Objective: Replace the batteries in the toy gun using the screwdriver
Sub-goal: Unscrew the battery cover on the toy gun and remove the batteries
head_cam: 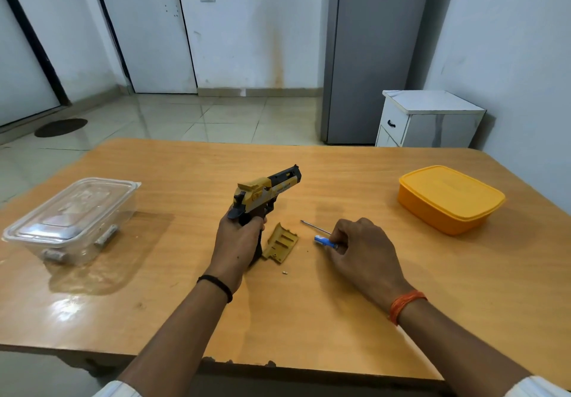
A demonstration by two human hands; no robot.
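Table centre: toy gun (pixel 265 192), cover (pixel 280 243) just right of it, screwdriver (pixel 321 236) further right.
Left: clear box (pixel 74 220).
Right: lidded box (pixel 451 199).

My left hand (pixel 236 243) covers the grip of the yellow and black plastic toy gun (pixel 267 191), so I can't see inside it. My right hand (pixel 360 251) hides the end of the blue-handled metal screwdriver (pixel 323 237). The tiny pale bit (pixel 285 272) below the middle of the frame is too small to tell.
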